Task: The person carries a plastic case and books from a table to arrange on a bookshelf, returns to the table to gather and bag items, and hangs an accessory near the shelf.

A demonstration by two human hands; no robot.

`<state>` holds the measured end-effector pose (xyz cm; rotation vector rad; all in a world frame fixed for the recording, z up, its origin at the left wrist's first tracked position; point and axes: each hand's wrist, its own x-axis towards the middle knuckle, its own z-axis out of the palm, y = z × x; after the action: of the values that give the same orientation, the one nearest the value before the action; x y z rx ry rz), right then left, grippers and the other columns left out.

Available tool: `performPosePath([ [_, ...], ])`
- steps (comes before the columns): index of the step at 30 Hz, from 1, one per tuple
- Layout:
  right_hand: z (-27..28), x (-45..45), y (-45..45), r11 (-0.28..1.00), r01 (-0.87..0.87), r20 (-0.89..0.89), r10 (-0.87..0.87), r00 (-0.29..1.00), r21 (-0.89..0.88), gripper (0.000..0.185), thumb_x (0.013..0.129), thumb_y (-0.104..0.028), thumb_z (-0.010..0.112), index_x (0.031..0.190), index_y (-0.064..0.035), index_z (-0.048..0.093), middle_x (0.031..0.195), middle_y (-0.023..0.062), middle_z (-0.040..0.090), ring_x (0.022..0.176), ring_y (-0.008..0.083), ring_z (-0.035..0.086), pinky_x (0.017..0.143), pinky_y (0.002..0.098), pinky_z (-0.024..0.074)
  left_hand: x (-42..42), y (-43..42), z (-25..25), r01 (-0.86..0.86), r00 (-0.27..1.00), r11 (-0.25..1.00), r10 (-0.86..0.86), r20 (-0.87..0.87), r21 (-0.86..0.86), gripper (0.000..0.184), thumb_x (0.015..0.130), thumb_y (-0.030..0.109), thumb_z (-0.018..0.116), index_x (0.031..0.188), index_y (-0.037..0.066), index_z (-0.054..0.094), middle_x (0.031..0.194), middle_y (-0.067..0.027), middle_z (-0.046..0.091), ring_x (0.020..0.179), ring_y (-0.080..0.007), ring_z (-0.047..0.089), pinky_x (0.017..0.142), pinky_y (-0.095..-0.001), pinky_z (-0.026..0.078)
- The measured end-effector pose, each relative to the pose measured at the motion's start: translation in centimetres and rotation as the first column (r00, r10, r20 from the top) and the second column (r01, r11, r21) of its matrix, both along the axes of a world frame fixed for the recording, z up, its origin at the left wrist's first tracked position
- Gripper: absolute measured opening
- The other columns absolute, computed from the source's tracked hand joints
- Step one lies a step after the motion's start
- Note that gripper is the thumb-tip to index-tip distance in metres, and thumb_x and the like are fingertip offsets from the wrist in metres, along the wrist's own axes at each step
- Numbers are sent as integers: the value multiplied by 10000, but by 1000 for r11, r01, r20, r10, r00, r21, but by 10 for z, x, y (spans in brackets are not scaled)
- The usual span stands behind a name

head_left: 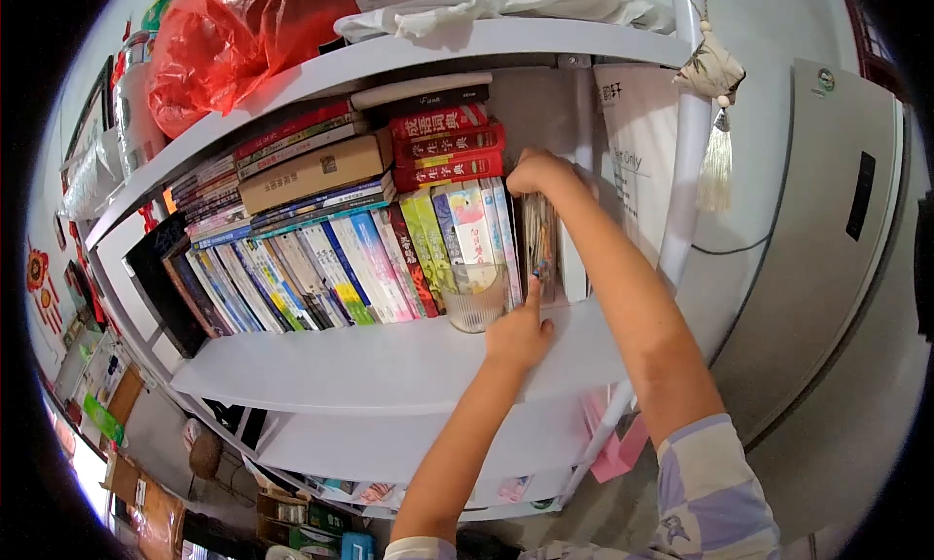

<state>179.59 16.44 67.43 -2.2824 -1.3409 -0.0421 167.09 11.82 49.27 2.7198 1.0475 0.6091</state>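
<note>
My right hand [540,173] is curled at the top right end of the book row, above a narrow, worn, brownish item [541,237] that looks like a book or a stack of papers. Its fingertips are hidden, so what they hold does not show. Lower down, my left hand [520,334] has its index finger stretched up against the bottom of that item, thumb apart, holding nothing. A clear ribbed plastic cup [476,302] stands just left of it on the shelf. White and pink book spines [471,224] stand upright behind the cup.
Red dictionaries [448,146] lie stacked on the upright books. The white shelf board [389,365] runs below them. A red plastic bag [238,49] sits on the upper shelf. A tasselled ornament [715,122] hangs from the right post, with a grey cabinet [817,219] beyond.
</note>
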Motion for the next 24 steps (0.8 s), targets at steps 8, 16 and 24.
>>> performPosePath([
  [8,7,-15,-34,989,109,82,-117,990,101,392,616,-153,540,983,-33,612,994,210,595,942,311,583,789,353,466,-3,-4,7,65,950,997,-53,307,-30,492,747,205,541,1209,97,412,927,-180,590,787,-350,582,661,-439,470],
  [16,13,-18,-79,977,84,202,-124,972,195,397,605,-166,588,972,-18,618,1006,211,593,978,323,570,810,349,466,-5,-3,1,54,911,967,-149,384,247,485,742,264,532,1159,34,442,1280,-100,402,990,-328,502,785,-421,448],
  [24,13,-26,-105,968,31,307,-110,945,250,360,607,-199,579,896,12,618,908,234,606,886,356,589,788,372,469,-6,-1,-2,-20,962,975,-41,270,220,546,771,407,493,1209,82,460,1309,-50,390,958,-328,524,762,-423,468],
])
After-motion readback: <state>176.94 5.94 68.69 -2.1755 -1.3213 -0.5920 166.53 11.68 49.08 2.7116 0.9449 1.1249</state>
